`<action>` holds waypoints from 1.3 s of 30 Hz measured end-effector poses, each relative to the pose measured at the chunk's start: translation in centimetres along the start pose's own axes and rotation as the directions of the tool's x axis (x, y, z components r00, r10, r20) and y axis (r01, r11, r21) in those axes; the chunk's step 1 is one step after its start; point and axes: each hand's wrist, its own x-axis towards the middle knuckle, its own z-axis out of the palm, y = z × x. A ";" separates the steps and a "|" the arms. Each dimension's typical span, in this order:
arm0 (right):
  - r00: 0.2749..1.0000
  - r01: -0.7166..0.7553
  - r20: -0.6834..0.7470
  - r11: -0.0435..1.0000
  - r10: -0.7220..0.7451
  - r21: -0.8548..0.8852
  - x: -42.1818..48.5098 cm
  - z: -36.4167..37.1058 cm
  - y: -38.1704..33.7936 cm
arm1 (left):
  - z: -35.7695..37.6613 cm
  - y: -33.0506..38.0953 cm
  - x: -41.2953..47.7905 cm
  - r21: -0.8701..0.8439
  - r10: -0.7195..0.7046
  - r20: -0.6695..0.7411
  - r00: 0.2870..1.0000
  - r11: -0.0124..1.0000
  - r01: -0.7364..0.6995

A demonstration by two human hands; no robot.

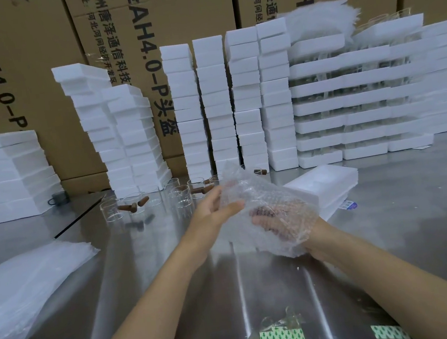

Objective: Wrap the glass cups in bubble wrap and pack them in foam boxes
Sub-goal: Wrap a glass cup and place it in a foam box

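Observation:
A crumpled sheet of bubble wrap [258, 193] is held above the steel table between both hands. My left hand [214, 212] grips its left edge, thumb laid over the wrap. My right hand [278, 223] is under the sheet, its curled fingers showing through the bubbles; whether a cup is inside I cannot tell. Several glass cups [182, 195] with brown wooden handles stand on the table behind my hands. An open foam box [327, 182] lies just right of the wrap.
Tall stacks of white foam boxes [216, 100] line the back in front of printed cartons [24, 66]. A pile of bubble wrap sheets [26, 283] lies at the left. Green-patterned packets [280, 338] lie at the near edge.

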 end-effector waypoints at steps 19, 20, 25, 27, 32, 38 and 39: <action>0.998 -0.057 -0.005 0.994 0.057 0.098 2.0 0.2 2.4 | 2.6 -0.7 -0.7 -0.099 -0.050 -0.068 0.996 0.994 0.043; 0.998 -0.053 -0.011 0.994 0.054 0.098 2.0 0.1 2.5 | 2.7 -0.7 -0.8 -0.117 -0.052 -0.059 0.997 0.992 0.045; 0.998 -0.065 -0.018 0.997 0.065 0.031 2.3 0.3 2.5 | 2.9 -0.6 -0.9 -0.171 -0.105 -0.003 0.994 0.980 0.103; 0.997 -0.070 -0.020 0.994 0.072 0.088 2.0 0.4 2.3 | 2.8 -0.5 -0.8 -0.245 -0.154 0.042 0.987 0.956 0.159; 0.999 -0.050 0.024 0.987 0.047 0.152 0.9 0.7 2.0 | 2.4 -0.5 -0.6 -0.286 -0.140 0.139 0.980 0.942 0.175; 0.990 0.136 -0.022 0.991 -0.137 -0.017 0.1 1.4 -1.0 | 1.2 0.0 -0.1 -0.343 -0.141 -0.104 0.985 0.934 0.097; 0.976 0.182 -0.120 0.983 -0.183 -0.017 0.0 1.4 -1.2 | 0.8 0.0 0.0 -0.393 -0.154 -0.150 0.977 0.916 0.084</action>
